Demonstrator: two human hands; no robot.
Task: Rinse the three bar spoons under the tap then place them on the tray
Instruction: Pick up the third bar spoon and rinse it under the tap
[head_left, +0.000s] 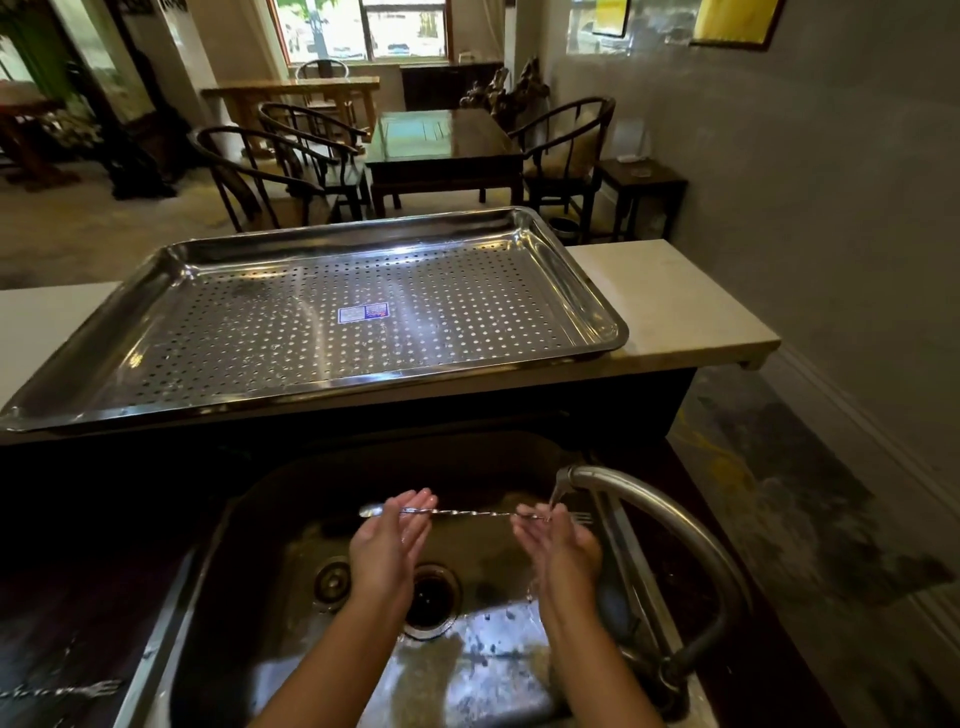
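While water runs, 1 bar spoon (457, 513) gets rinsed over the sink (291, 525), tray (597, 312) bare.
Left hand (387, 540) and right hand (558, 540) pinch its ends, palms loosely open; roll it so the tap (649, 499) stream covers the twisted stem.

Twisted-stem bar spoon (457, 512): horizontal over sink, bowl left, forked end right under running tap (644, 493). Second spoon (62, 690): flat, near left. Perforated steel tray (311, 317): far counter.
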